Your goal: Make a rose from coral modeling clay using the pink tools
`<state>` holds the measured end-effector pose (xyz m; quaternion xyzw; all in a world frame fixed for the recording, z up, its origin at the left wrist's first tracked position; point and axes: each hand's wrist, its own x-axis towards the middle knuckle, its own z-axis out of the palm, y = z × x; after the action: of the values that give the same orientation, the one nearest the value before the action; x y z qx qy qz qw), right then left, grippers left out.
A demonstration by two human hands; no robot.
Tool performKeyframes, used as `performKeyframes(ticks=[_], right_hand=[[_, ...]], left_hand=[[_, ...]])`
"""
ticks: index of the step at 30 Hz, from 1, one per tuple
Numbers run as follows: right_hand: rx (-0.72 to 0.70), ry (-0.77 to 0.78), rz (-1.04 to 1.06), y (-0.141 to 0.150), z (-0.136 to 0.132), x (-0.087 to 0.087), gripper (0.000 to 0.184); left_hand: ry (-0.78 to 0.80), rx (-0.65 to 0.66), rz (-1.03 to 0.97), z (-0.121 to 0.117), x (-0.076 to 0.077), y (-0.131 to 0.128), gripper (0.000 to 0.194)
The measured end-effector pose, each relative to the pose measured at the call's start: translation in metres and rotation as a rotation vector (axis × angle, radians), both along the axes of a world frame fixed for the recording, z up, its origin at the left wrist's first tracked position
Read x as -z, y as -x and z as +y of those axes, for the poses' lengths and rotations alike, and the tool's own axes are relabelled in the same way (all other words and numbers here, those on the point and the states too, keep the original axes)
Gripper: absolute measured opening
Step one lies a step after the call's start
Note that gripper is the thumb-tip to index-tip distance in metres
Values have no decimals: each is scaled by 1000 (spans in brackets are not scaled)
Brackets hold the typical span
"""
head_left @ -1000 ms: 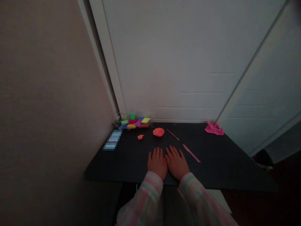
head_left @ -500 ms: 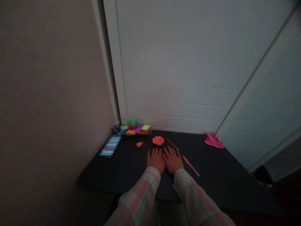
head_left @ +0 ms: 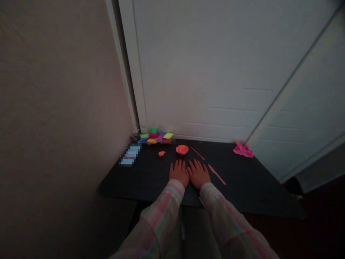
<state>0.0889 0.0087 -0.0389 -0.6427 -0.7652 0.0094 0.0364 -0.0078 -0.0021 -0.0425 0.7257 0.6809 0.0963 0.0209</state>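
Observation:
Both hands lie flat, palms down, side by side on a black table [head_left: 242, 187]. My left hand [head_left: 178, 173] and my right hand [head_left: 198, 173] have their fingers stretched out and hold nothing. Just beyond the fingertips sits a flattened orange-red lump of clay [head_left: 182, 149], with a smaller orange piece [head_left: 161, 153] to its left. A thin pink stick [head_left: 197, 153] lies past my right hand. A flat pink modelling tool [head_left: 217, 175] lies to its right.
Several small coloured clay packs [head_left: 156, 138] are piled at the table's back left corner. A crumpled pink wrapper [head_left: 243, 150] lies at the back right. A blurred flat item [head_left: 129, 156] rests near the left edge. White panelled doors stand behind; a beige wall is on the left.
The view has shifted back and slightly up, so more of my sleeves shows. The hands stay flat on the table in the same spot.

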Motion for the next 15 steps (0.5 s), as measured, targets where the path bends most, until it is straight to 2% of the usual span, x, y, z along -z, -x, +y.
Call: performKeyframes(ticks=[8, 15], right_hand=[[7, -41, 24, -2, -21, 5, 49], [16, -41, 57, 0, 8, 5, 50]], left_hand=[[-11, -2, 15, -23, 2, -2, 46], [12, 5, 27, 5, 0, 0, 47]])
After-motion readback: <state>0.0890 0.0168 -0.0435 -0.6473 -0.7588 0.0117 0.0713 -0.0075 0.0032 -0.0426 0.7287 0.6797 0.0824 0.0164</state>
